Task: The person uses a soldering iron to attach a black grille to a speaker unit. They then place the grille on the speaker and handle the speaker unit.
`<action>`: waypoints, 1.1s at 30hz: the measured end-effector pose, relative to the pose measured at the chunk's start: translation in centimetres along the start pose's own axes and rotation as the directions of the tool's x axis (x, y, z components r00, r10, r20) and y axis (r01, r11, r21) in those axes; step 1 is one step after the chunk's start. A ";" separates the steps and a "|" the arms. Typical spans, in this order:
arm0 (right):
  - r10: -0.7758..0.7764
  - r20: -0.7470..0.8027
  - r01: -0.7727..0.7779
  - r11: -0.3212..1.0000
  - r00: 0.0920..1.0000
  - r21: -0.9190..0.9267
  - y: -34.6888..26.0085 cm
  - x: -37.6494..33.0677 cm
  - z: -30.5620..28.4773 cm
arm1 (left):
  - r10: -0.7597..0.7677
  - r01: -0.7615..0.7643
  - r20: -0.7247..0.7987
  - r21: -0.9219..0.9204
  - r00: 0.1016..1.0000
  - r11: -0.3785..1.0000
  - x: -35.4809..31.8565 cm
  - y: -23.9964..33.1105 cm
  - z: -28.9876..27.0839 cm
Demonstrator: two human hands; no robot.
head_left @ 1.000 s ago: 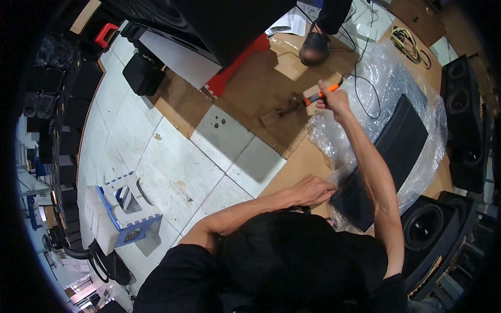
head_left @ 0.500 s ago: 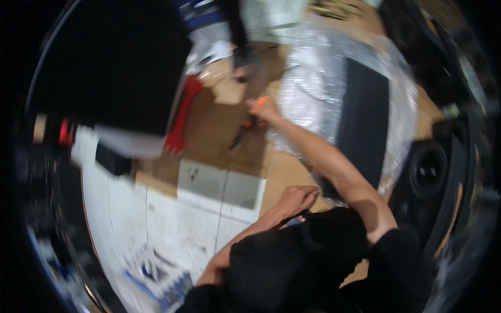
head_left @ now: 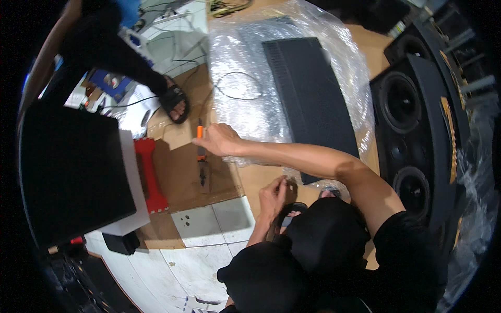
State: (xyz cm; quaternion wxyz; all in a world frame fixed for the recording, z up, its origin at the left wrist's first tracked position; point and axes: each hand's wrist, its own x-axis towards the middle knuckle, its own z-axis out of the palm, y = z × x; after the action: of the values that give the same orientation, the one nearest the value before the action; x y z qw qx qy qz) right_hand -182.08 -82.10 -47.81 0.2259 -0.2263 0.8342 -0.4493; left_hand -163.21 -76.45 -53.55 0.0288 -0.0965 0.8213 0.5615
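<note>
My right hand (head_left: 221,140) reaches out over brown cardboard, closed round an orange-and-black hand tool (head_left: 201,158). An orange end shows above my fingers and a dark, narrow tip below them; its exact kind is unclear. Close to my knees, my left hand (head_left: 272,197) has its fingers bent together; whatever they may hold is too small to make out. Beyond my right forearm a long black panel (head_left: 313,99) lies on clear bubble wrap (head_left: 242,112), with a thin dark cable (head_left: 245,96) looped on the wrap beside it.
A large black box-shaped item (head_left: 73,172) stands at left, with a red foam piece (head_left: 151,175) beside it. Another person's sandalled foot (head_left: 176,104) rests on the cardboard (head_left: 180,172). Black speakers (head_left: 401,99) stand at right. White floor tiles (head_left: 201,263) show in front.
The view has shifted, now showing more of the other person's leg and the speakers. My right hand still has the orange-and-black tool, whose tip now points more straight down the picture.
</note>
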 end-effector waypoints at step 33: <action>0.899 0.289 -0.644 -0.437 -0.328 0.628 -33.0 -59.9 14.4 | -0.503 -0.310 0.748 0.647 0.433 0.696 -2.7 35.9 -22.5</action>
State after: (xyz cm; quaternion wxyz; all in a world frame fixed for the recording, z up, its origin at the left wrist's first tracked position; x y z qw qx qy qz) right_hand -120.31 -72.92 -16.40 0.3639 0.7095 0.4934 -0.3476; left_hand -166.07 -84.44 -11.96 0.5289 0.1828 0.8138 0.1568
